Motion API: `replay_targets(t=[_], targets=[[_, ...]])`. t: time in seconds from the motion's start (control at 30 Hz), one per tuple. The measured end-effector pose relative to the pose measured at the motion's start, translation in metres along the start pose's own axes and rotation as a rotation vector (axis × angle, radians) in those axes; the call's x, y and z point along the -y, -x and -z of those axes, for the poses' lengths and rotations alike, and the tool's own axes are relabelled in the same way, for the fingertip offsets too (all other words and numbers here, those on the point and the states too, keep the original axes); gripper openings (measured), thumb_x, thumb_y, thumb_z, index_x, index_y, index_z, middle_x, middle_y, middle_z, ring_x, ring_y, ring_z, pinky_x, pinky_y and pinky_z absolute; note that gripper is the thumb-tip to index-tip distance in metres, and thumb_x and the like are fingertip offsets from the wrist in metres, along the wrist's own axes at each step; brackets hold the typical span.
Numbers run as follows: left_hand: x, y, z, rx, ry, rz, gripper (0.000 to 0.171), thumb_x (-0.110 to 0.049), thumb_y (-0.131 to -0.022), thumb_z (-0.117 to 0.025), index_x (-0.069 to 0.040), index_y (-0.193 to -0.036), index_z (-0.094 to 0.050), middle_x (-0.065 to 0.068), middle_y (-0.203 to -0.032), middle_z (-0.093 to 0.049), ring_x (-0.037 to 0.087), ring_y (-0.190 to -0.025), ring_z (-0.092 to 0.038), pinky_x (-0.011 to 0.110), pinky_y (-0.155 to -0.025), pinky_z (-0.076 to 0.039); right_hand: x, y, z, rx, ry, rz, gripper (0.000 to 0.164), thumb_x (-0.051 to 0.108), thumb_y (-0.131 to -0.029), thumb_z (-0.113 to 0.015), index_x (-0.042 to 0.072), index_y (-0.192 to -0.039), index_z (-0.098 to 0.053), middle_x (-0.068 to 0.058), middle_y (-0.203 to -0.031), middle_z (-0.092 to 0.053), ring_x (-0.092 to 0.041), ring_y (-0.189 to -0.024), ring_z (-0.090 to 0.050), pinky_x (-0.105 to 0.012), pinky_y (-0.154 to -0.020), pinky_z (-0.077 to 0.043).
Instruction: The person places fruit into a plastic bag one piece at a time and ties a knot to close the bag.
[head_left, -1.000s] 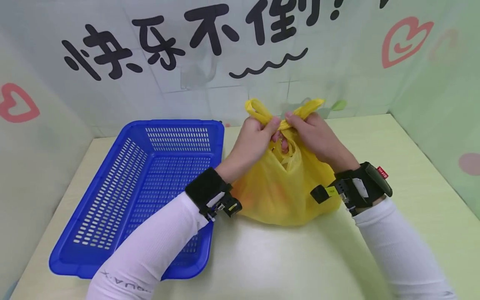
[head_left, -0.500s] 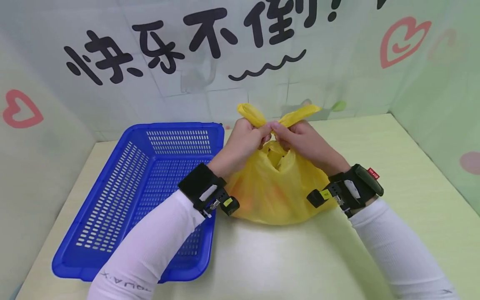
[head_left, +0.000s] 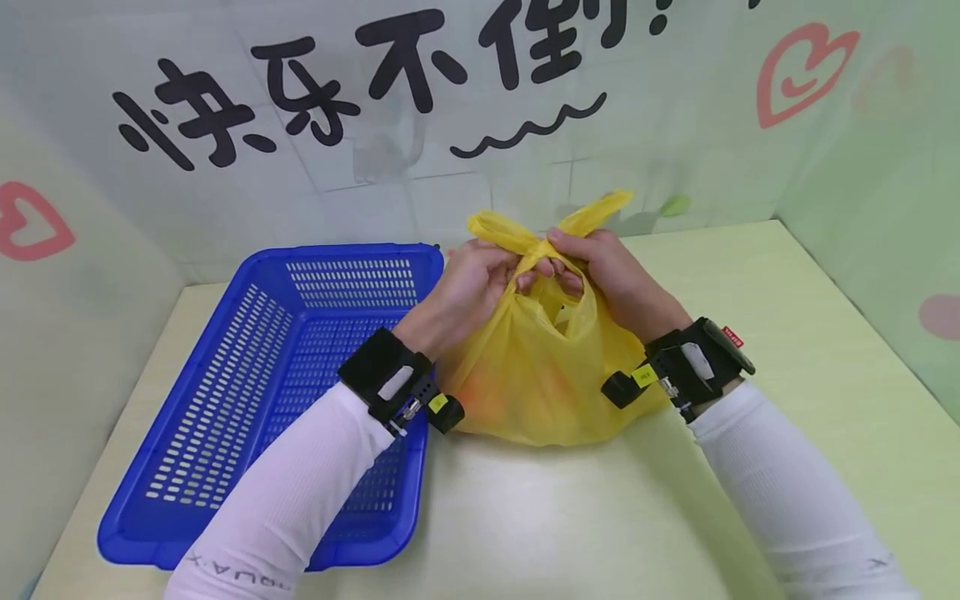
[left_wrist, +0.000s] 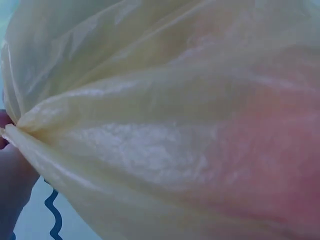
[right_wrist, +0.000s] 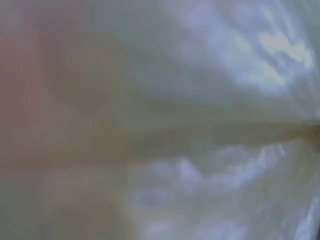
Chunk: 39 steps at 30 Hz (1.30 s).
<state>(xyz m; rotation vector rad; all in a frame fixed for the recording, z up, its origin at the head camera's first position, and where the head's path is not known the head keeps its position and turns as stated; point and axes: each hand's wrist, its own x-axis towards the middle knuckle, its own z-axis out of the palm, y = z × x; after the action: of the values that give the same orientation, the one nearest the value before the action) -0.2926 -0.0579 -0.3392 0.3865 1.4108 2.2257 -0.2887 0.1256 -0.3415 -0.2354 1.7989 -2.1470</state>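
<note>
A yellow plastic bag (head_left: 547,375) stands on the table with its two handles crossed at the top. Orange-red contents show dimly through its side. My left hand (head_left: 472,279) holds the left handle near the crossing, its fingertips partly behind the plastic. On the other side my right hand (head_left: 618,271) pinches the right handle, thumb on top and fingers curled beneath. Below the crossing, a gap opens into the bag. In the left wrist view the stretched bag (left_wrist: 150,125) fills most of the picture; the right wrist view shows only blurred bag plastic (right_wrist: 200,125).
A blue plastic basket (head_left: 112,533) with slotted sides stands left of the bag, partly under my left forearm. The light wooden table (head_left: 787,333) ends at a printed wall (head_left: 450,200) behind and a green side wall (head_left: 900,250) at the right.
My thumbs, which met at the handle crossing half a second ago, are now apart. The left hand has shifted left, uncovering the crossing and the fingers below. The bag stays in place.
</note>
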Motion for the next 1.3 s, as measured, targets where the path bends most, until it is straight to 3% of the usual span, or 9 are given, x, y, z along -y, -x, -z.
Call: replay_targets(t=[0.27,0.47,0.6,0.7,0.9,0.97,1.07,1.2,1.3], targets=[[-0.004,0.004,0.003,0.082,-0.069,0.042,0.023,-0.008,-0.108,-0.026,0.004,-0.114,-0.045,0.008,-0.090,-0.049,0.016,-0.074,-0.046,0.021,-0.070,-0.043,0.000,0.002,0.004,0.111,0.003,0.087,0.034,0.025,-0.104,-0.048,0.006,-0.077,-0.058,0.002,-0.059,-0.050,-0.009,-0.049,-0.041,-0.019,-0.053,-0.041],[-0.007,0.005,0.003,0.080,-0.197,0.057,0.019,-0.006,-0.105,-0.040,0.001,-0.097,-0.056,0.002,-0.075,-0.062,0.013,-0.066,-0.047,0.019,-0.064,-0.041,0.002,0.007,0.003,0.130,0.042,0.069,0.030,0.024,-0.103,-0.048,0.007,-0.080,-0.056,0.003,-0.058,-0.045,-0.009,-0.049,-0.042,-0.018,-0.054,-0.045],[-0.015,0.008,-0.002,0.014,-0.408,0.061,0.011,-0.008,-0.098,-0.058,0.002,-0.099,-0.062,-0.002,-0.070,-0.060,0.011,-0.062,-0.051,0.017,-0.061,-0.045,0.006,0.010,0.001,0.088,0.109,0.056,0.025,0.024,-0.103,-0.050,0.005,-0.088,-0.056,0.003,-0.063,-0.047,-0.009,-0.055,-0.054,-0.019,-0.059,-0.054],[-0.021,0.012,-0.008,-0.041,-0.595,0.053,0.017,-0.013,-0.095,-0.065,0.002,-0.104,-0.061,-0.001,-0.071,-0.064,0.012,-0.062,-0.054,0.018,-0.062,-0.046,0.009,0.011,0.000,0.057,0.177,0.053,0.024,0.024,-0.102,-0.050,0.003,-0.092,-0.055,0.001,-0.069,-0.052,-0.010,-0.063,-0.061,-0.022,-0.064,-0.057],[-0.018,0.018,-0.013,-0.087,-0.975,-0.031,0.015,-0.021,-0.096,-0.064,-0.006,-0.091,-0.064,0.003,-0.074,-0.062,0.013,-0.063,-0.054,0.020,-0.056,-0.039,0.003,0.008,-0.003,0.056,0.219,-0.004,0.022,0.023,-0.103,-0.048,0.004,-0.093,-0.051,0.003,-0.068,-0.047,-0.008,-0.060,-0.053,-0.019,-0.060,-0.052],[-0.016,0.018,-0.013,-0.083,-0.997,-0.074,0.015,-0.018,-0.096,-0.064,-0.006,-0.088,-0.065,0.002,-0.073,-0.061,0.012,-0.062,-0.053,0.020,-0.054,-0.038,0.001,0.007,-0.002,0.065,0.220,-0.021,0.023,0.024,-0.103,-0.048,0.003,-0.095,-0.053,0.002,-0.071,-0.051,-0.008,-0.061,-0.057,-0.020,-0.061,-0.054],[-0.016,0.017,-0.012,-0.073,-0.931,-0.085,0.014,-0.014,-0.095,-0.065,-0.005,-0.085,-0.064,0.000,-0.068,-0.059,0.012,-0.059,-0.051,0.020,-0.052,-0.036,0.002,0.008,0.001,0.100,0.234,-0.041,0.028,0.029,-0.103,-0.048,0.002,-0.099,-0.054,0.001,-0.075,-0.057,-0.010,-0.065,-0.063,-0.023,-0.064,-0.057],[-0.019,0.016,-0.011,-0.045,-0.836,-0.045,0.014,-0.011,-0.094,-0.066,-0.002,-0.083,-0.064,-0.001,-0.064,-0.058,0.011,-0.058,-0.053,0.019,-0.052,-0.039,0.009,0.008,0.007,0.202,0.267,-0.110,0.036,0.038,-0.102,-0.049,0.002,-0.102,-0.054,0.000,-0.079,-0.058,-0.012,-0.070,-0.066,-0.026,-0.067,-0.058],[-0.022,0.015,-0.009,-0.018,-0.792,-0.004,0.011,-0.008,-0.093,-0.066,-0.001,-0.085,-0.066,-0.001,-0.067,-0.062,0.012,-0.059,-0.057,0.019,-0.057,-0.047,0.018,0.007,0.013,0.276,0.412,-0.121,0.035,0.037,-0.100,-0.055,0.002,-0.100,-0.059,-0.001,-0.081,-0.060,-0.014,-0.073,-0.065,-0.026,-0.070,-0.057]])
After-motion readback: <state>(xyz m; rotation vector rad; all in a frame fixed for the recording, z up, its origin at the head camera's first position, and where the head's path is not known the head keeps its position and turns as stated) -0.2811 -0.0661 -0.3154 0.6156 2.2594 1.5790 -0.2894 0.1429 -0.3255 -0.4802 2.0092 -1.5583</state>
